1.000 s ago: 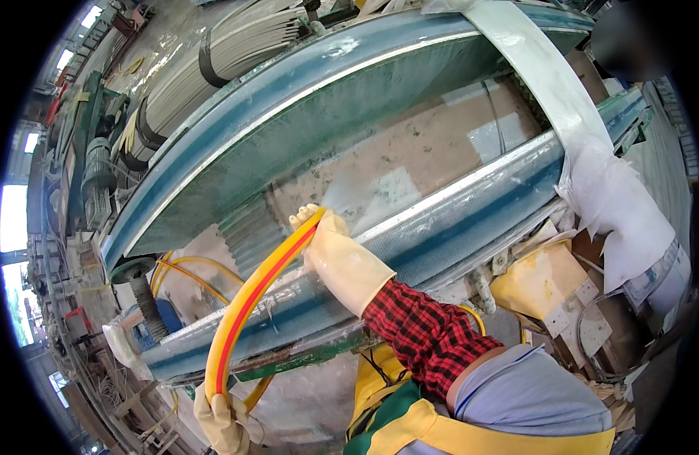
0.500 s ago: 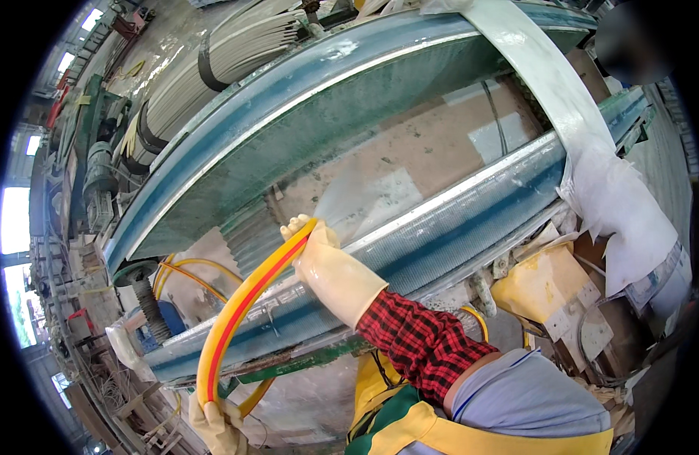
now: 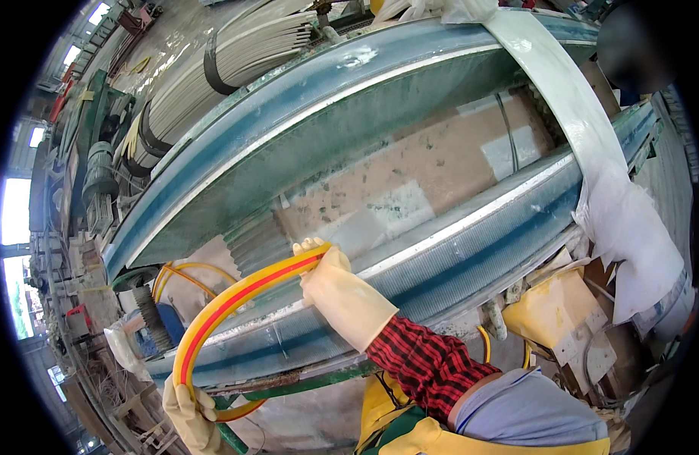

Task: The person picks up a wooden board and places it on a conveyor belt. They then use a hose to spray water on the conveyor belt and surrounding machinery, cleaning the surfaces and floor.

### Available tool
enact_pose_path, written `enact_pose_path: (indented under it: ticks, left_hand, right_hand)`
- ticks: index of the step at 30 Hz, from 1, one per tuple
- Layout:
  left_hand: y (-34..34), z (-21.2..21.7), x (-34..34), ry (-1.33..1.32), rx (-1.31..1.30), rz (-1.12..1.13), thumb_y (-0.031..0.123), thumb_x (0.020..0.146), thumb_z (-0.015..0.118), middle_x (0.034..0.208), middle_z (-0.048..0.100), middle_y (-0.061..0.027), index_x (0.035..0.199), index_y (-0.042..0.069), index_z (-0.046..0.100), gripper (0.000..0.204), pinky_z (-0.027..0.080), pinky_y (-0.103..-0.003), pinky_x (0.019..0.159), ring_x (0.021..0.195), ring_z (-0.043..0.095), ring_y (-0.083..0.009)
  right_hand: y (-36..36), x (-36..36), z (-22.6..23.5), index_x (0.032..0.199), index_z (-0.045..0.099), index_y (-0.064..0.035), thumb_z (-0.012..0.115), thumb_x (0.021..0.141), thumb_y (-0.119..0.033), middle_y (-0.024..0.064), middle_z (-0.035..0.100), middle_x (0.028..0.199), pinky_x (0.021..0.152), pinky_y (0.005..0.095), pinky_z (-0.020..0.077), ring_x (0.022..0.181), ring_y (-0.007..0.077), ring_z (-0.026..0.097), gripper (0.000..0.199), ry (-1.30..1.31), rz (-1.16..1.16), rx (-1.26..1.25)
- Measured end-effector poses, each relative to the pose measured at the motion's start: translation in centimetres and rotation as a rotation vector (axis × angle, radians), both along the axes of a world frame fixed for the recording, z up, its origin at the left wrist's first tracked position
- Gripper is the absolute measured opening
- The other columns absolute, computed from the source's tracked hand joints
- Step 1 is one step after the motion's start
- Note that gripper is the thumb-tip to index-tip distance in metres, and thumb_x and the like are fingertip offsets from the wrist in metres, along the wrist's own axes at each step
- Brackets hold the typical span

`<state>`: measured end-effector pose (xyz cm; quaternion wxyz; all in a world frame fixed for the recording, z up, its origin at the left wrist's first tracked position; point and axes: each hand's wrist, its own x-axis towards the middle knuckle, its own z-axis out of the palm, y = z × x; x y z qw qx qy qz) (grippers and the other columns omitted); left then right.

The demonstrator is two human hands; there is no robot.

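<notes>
A yellow hose (image 3: 239, 298) with a red stripe arches up between my two hands. My right hand (image 3: 323, 265), in a cream rubber glove, is closed around its upper end, over the near rail of a long blue-and-white frame (image 3: 455, 243). The tip of the hose is hidden behind the fingers. Lower left, my left hand (image 3: 188, 417) in a similar glove grips the hose, which loops on behind it. A red-and-black checked sleeve (image 3: 429, 360) covers my right forearm.
A white sheet (image 3: 562, 83) drapes across the frame's right part. Crumpled plastic (image 3: 637, 235) and a yellow block (image 3: 550, 307) lie at the right. A threaded post (image 3: 153, 315) stands at the frame's left end. Bundled pale strips (image 3: 190, 95) lie beyond the far rail.
My left hand has shifted left and slightly up, while my right hand has moved slightly right and down. The hose between them bows in a flatter, wider arch.
</notes>
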<state>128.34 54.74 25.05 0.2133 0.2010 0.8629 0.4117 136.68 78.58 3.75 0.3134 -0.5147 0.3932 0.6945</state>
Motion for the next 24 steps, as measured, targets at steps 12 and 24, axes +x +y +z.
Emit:
enact_pose_path:
  ticks: [12, 24]
  left_hand:
    - [0.6, -0.5, -2.0, 0.028, 0.086, 0.092, 0.052, 0.098, 0.046, 0.051, 0.041, 0.0037, 0.123, -0.001, 0.055, 0.059, 0.021, -0.019, 0.036, 0.037, 0.031, -0.0030]
    - [1.0, -0.5, -1.3, 0.316, -0.081, -0.104, 0.027, 0.096, 0.055, 0.070, 0.052, -0.0013, 0.110, -0.001, 0.060, 0.033, 0.036, -0.022, 0.044, 0.051, 0.044, -0.0075]
  right_hand:
    - [-1.5, -2.4, 0.3, 0.086, 0.058, -0.0031, 0.049, 0.099, -0.022, 0.0107, 0.065, 0.080, 0.071, 0.0352, 0.0612, 0.070, 0.0240, 0.066, 0.025, 0.093, -0.080, 0.046]
    - [-1.5, -2.5, -1.2, 0.090, 0.062, -0.0017, 0.043, 0.098, -0.020, 0.0107, 0.063, 0.080, 0.074, 0.0341, 0.0593, 0.068, 0.0222, 0.063, 0.027, 0.073, 0.010, 0.071]
